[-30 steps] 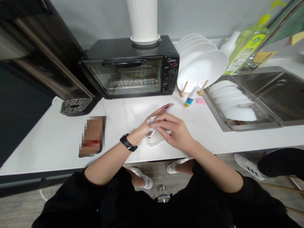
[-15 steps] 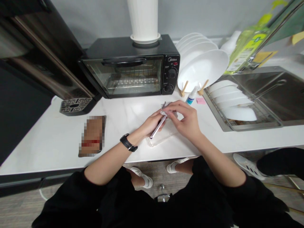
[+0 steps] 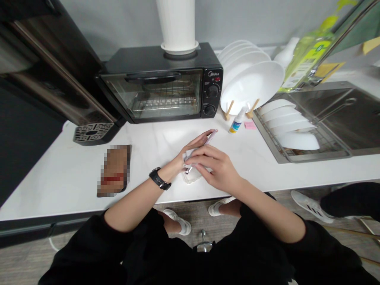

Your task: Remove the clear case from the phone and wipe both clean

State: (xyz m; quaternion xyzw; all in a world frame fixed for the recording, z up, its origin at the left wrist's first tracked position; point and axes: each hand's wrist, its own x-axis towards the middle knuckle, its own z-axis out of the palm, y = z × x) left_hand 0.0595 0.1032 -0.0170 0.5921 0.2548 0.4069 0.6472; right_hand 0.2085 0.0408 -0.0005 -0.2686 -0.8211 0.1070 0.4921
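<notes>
Here's the left hand [image 3: 195,143], black watch [image 3: 160,179] at the wrist, holding the slim phone [image 3: 211,137] with its fingers stretched out long and close together along it; the thumb is tucked out of sight. In comes the right hand [image 3: 221,168] from the other side, its fingers pinching a pale cloth [image 3: 187,155], and that cloth sits right up against the phone, over its near end! The phone slants from near left to far right, above the near middle of the white table [image 3: 148,138], and beneath it lies the clear case [image 3: 192,176], half covered by the hands; whether phone and case touch, I cannot tell. Over to the right and a little farther off, the spray bottle [image 3: 236,123] stands upright, a pink note [image 3: 249,125] just beside it. Behind those, white plates [image 3: 255,83] lean in a row, and the black oven [image 3: 160,95] holds the far side with a white pot [image 3: 176,23] on top. Far right, bowls [image 3: 292,122] line up in a rack at the sink [image 3: 277,157]. And near left, well apart from both hands, a pixelated slab [image 3: 114,170] lies flat.
</notes>
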